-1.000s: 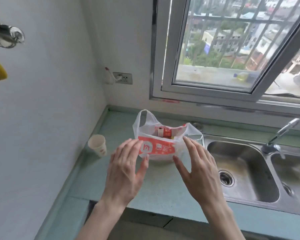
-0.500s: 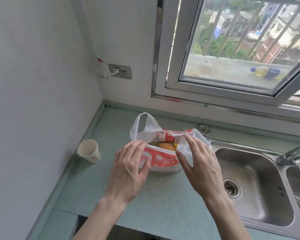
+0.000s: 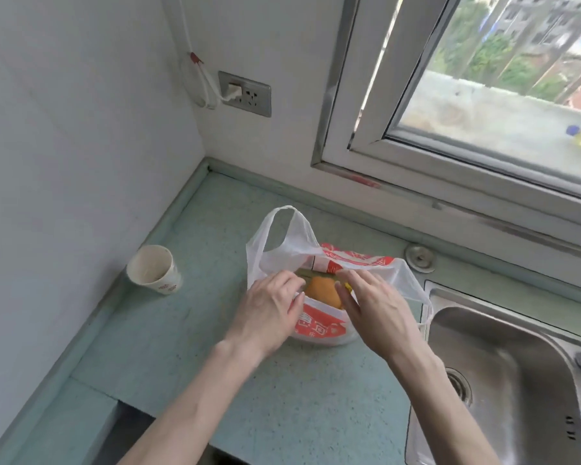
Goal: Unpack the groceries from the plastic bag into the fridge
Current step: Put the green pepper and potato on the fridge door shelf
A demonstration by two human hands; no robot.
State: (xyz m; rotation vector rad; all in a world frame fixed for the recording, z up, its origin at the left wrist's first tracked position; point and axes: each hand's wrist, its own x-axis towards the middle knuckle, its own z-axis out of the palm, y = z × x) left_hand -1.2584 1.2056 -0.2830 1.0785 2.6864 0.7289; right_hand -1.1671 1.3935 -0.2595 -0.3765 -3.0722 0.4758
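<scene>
White and red plastic bag [image 3: 319,330] sits on the pale green table [image 3: 215,347], and both hands are at its open mouth. The left hand [image 3: 269,310] lies over the bag's left rim with its fingers reaching into the opening; whether this grip is closed on the plastic cannot be told. The right hand [image 3: 379,313] rests on the right rim, fingers long and nearly straight, a wide grip that pinches nothing that shows. Between the two grips, just inside the mouth, an orange fruit [image 3: 322,293] is in view, touching or almost touching the right fingers. Beyond the fingertips lie a greenish item and a red and white packet [image 3: 346,260], still in the bag. One bag handle [image 3: 282,226] stands up beyond the left grip. Well to the left of that grip a paper cup [image 3: 155,273] stands upright near the wall. To the right of the right grip is the steel sink [image 3: 503,370].
</scene>
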